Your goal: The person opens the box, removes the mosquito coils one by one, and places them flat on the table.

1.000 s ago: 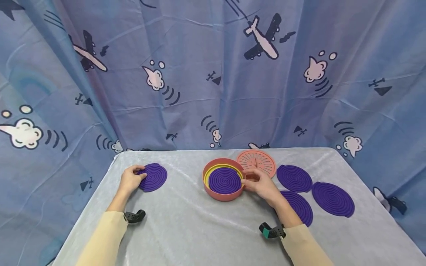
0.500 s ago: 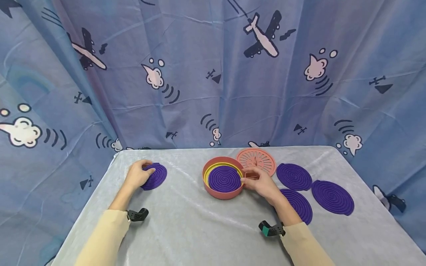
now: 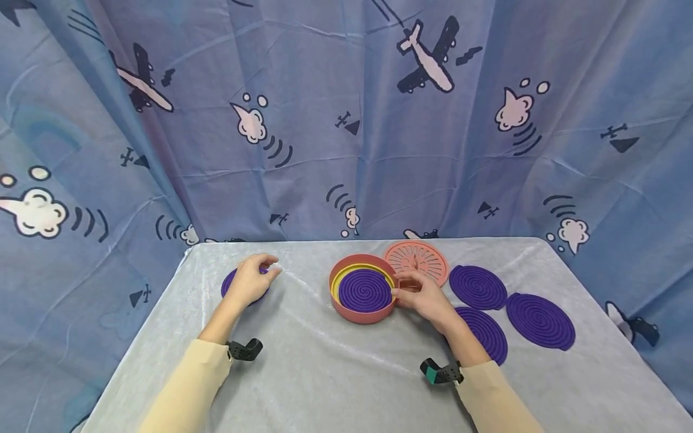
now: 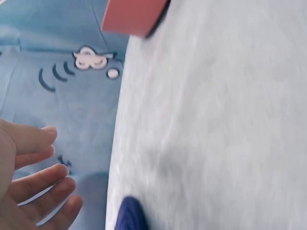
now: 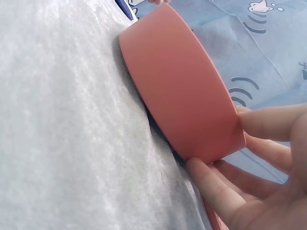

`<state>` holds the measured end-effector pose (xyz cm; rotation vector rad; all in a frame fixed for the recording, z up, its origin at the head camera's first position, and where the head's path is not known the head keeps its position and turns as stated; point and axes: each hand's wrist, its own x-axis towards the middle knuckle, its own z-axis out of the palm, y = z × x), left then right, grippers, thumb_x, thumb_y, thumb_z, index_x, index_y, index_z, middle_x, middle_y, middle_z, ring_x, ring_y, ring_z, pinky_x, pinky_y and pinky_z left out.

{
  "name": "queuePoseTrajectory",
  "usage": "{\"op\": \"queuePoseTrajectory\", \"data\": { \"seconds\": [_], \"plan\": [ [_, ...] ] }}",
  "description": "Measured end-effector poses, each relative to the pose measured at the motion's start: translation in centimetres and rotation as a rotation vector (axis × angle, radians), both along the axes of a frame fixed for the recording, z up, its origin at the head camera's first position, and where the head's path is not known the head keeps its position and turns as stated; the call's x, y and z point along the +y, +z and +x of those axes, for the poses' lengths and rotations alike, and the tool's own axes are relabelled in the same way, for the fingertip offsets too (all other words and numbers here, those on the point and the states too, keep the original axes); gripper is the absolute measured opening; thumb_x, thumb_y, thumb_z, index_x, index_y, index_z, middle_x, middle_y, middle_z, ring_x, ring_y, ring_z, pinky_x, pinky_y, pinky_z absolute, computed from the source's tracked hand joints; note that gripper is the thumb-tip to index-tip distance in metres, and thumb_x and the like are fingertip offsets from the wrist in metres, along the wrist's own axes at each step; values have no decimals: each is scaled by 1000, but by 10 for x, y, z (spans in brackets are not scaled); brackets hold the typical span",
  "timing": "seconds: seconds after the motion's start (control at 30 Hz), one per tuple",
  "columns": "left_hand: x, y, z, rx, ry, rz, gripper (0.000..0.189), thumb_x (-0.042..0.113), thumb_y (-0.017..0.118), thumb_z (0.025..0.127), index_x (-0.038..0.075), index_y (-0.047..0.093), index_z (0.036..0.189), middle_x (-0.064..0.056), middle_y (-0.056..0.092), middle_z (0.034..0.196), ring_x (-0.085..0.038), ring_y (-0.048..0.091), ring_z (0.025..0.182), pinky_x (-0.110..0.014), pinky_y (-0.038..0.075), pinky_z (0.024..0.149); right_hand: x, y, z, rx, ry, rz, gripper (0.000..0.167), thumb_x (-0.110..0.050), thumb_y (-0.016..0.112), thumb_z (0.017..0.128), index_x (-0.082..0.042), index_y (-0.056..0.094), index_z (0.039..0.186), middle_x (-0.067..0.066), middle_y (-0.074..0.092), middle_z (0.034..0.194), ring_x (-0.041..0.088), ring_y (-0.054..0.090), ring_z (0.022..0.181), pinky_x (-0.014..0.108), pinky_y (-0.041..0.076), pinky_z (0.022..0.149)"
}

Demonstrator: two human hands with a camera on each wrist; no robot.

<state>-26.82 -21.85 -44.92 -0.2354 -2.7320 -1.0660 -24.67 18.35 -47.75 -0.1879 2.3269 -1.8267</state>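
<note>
My left hand (image 3: 251,278) hovers over a purple spiral mosquito coil (image 3: 228,282) on the table, hiding most of it. Its fingers are spread and relaxed around nothing, also in the left wrist view. A round coral mosquito coil holder (image 3: 338,308) stands mid-table, with a yellow ring (image 3: 337,279) inside its wall. Another purple coil (image 3: 365,290) lies flat within it. At the holder's right side my right hand (image 3: 425,299) grips the wall, thumb and fingers bent around it. The right wrist view shows fingertips on the holder's outer wall (image 5: 182,81).
Behind my right hand lies the slotted coral lid (image 3: 415,258). Three more purple coils spread out at the right: one at the back (image 3: 479,287), one far right (image 3: 541,320), and one partly behind my forearm (image 3: 487,334). A patterned curtain (image 3: 303,120) hangs behind the table.
My left hand has come off the left coil's left edge and shifted right across it. The coil stays on the table. My right hand and the holder have kept their place.
</note>
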Motion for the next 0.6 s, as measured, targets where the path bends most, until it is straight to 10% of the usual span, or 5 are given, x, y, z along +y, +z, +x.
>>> {"op": "queuePoseTrajectory", "data": {
  "seconds": [0.6],
  "plan": [
    [72, 13, 0, 11, -138, 156, 26, 15, 72, 96, 2, 72, 118, -17, 69, 117, -29, 65, 107, -40, 58, 91, 0, 1, 0, 4, 0, -5, 47, -12, 73, 95, 1, 57, 137, 24, 56, 134, 30, 61, 113, 37, 60, 89]
  ]
}}
